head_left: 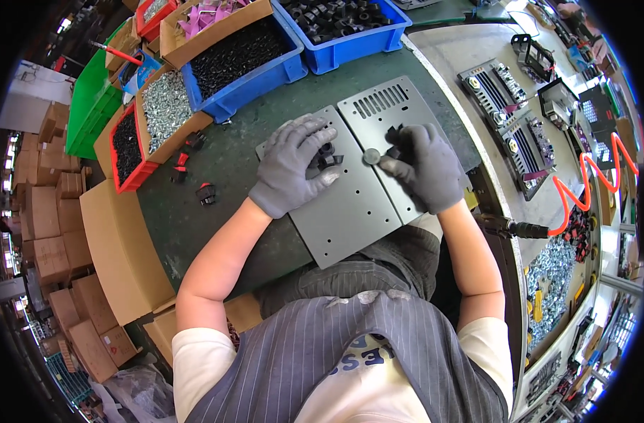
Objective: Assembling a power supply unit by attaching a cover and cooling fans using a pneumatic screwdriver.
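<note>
the left hand (292, 166) has its gloved fingers curved over small black parts (327, 156), thumb held apart below; whether it pinches them or only covers them, i cannot tell. the right hand (429, 169), also gloved, has its fingers bent beside a dark piece (393, 135), its thumb tip beside a round grey disc (371, 156); how firmly anything is gripped there cannot be confirmed.

location: the black parts are at the left panel (347, 204), a grey drilled plate, near its inner edge. the disc sits at the seam with the right panel (370, 127), which bears a row of slots. both panels lie side by side over the dark green table (227, 151), their near edge toward the person's lap.

step in hand, as judged: small parts are being handled or positioned on the panels, one hand to each. several holes in the left panel show bare.

the next move would seem to call for a sure pinch on one part, the panel held from sliding, and care that the disc is not knocked off the seam. red-and-black pieces (206, 193) lie loose to the left, well apart from the panels.
</note>
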A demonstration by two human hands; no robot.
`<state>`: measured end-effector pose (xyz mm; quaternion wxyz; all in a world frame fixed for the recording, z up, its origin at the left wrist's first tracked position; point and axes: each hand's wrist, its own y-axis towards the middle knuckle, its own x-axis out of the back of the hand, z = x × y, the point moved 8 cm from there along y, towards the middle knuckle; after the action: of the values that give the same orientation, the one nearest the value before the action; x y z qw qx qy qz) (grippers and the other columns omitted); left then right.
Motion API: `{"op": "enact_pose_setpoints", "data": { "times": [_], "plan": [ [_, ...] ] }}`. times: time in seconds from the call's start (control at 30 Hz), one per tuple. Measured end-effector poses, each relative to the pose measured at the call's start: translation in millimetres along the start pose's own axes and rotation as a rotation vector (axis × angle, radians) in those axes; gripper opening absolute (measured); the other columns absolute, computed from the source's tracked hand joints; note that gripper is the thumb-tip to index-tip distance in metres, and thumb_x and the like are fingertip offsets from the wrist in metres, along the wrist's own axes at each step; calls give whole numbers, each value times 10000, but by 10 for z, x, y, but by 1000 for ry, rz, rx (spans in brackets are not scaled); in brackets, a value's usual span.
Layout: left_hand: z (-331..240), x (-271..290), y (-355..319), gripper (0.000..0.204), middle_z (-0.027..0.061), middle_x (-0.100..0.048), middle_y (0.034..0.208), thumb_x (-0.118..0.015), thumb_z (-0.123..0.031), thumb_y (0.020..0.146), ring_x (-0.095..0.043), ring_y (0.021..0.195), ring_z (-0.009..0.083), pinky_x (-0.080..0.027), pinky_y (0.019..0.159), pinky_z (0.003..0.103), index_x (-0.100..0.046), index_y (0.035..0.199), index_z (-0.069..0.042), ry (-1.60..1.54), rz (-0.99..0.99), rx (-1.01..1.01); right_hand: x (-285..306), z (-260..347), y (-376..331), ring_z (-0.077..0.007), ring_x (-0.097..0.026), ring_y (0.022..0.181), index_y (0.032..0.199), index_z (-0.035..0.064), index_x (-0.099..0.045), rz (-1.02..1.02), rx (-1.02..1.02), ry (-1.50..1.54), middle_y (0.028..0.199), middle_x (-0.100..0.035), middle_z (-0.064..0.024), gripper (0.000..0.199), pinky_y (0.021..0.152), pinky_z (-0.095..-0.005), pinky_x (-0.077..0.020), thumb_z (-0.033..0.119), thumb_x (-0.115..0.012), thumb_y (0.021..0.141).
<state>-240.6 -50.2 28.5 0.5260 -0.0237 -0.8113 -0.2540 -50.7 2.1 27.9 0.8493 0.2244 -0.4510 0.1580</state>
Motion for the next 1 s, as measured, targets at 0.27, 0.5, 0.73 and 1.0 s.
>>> {"op": "enact_pose_setpoints", "data": {
  "times": [0.27,0.5,0.73,1.0],
  "plan": [
    [384,474,-408,561,163,-479,1243,-542,-444,830,-435,1186,325,-330,1005,423,-483,1200,-26,-88,-125,120,18,152,-129,-348,-546,821,1062,110,-509,113,157,-23,909,-524,-134,513,671,-428,-446,469,-648,723],
    [455,327,-661,559,147,-484,1218,-547,-454,807,-449,1155,326,-330,987,430,-493,1205,-65,31,-6,151,-38,108,-164,-333,-576,774,1080,114,-535,75,89,-33,853,-562,-129,381,653,-409,-460,349,-616,790],
    [176,401,-596,458,131,-504,1191,-574,-374,805,-459,1155,329,-351,964,424,-537,1138,-61,44,-40,-41,-140,64,-155,-306,-613,803,985,82,-583,134,-59,74,867,-624,-126,406,686,-383,-482,380,-693,731],
    [322,281,-631,485,119,-496,1188,-563,-403,799,-440,1166,317,-336,977,435,-521,1160,-82,-51,-7,27,-113,41,-51,-290,-629,749,888,59,-609,211,-241,-8,751,-642,-118,429,669,-370,-486,401,-749,671]
  ]
}}
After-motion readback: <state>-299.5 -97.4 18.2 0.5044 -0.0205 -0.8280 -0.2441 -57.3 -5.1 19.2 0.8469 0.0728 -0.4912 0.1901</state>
